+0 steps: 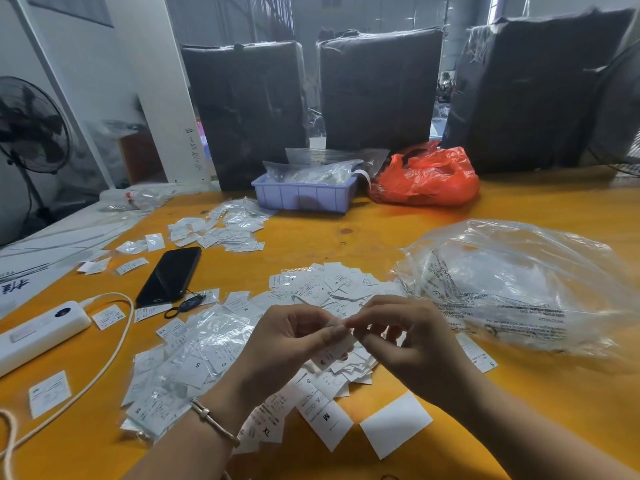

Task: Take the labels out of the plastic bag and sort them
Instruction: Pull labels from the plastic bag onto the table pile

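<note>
Three tall bundles wrapped in dark plastic (pixel 379 88) stand along the far edge of an orange-yellow table (pixel 519 403), in what looks like a workshop with white walls; a floor fan (pixel 31 129) stands off the left edge. In front of the bundles sit a lilac tray (pixel 304 195) filled with clear packets and a crumpled red bag (pixel 426 178). A black phone (pixel 169 275) and a white power bank (pixel 38 334) with its cable lie toward the left edge.

The hands meet above the middle of the table near its near edge. The left hand (pixel 287 344) and the right hand (pixel 408 341) both pinch one small white label (pixel 337 348), fingertips almost touching. Directly under and behind them spreads a loose heap of labels (pixel 322 292), thin white rectangles printed with size letters, some in small glossy sleeves. A big clear plastic bag (pixel 512 285), wrinkled and printed with warning text, lies just right of the heap. A second scatter of labels (pixel 221 226) lies toward the far left.
</note>
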Action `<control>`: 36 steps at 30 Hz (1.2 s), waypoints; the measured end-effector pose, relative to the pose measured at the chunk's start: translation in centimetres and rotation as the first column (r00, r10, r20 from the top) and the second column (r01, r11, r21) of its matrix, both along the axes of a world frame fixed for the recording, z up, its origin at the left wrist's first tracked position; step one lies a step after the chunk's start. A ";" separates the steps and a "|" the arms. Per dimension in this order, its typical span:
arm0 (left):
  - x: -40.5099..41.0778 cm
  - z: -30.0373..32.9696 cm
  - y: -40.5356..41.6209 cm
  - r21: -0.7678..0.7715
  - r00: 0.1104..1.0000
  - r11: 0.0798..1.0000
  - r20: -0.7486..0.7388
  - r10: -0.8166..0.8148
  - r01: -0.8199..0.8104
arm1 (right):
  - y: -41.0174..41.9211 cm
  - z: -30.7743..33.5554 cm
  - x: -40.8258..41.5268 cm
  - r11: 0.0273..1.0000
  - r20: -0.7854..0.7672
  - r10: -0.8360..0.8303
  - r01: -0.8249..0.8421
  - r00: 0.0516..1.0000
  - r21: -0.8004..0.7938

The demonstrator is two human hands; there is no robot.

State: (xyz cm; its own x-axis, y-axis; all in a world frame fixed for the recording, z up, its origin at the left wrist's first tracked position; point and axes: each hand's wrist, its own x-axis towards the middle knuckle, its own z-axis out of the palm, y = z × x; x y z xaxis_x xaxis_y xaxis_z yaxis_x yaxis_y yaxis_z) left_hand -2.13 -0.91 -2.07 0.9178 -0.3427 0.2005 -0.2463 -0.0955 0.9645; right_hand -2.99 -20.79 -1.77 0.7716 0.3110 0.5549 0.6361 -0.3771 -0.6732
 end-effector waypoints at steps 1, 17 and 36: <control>0.0 0.0 0.0 0.004 1.000 1.000 -0.001 0.000 0.000 | 0.0 0.1 0.0 1.000 -0.010 0.009 -0.009 1.000 0.000; 1.3 1.6 4.0 0.088 0.941 0.938 0.073 0.330 -0.335 | -7.9 -0.1 4.9 0.489 0.154 -0.806 0.790 0.572 -0.370; 1.3 1.9 6.1 0.756 0.826 0.408 0.303 0.474 -0.512 | -9.4 -1.8 6.6 0.353 0.158 -0.863 0.798 0.480 -0.489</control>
State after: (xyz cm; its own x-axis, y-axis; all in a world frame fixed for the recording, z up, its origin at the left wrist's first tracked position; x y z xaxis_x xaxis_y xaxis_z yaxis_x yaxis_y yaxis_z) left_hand -0.83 5.20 -0.21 0.9809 0.1390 0.1358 0.0716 -0.9082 0.4125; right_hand 3.60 -30.23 -3.60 0.8212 -0.3559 0.4461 -0.2421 -0.9251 -0.2924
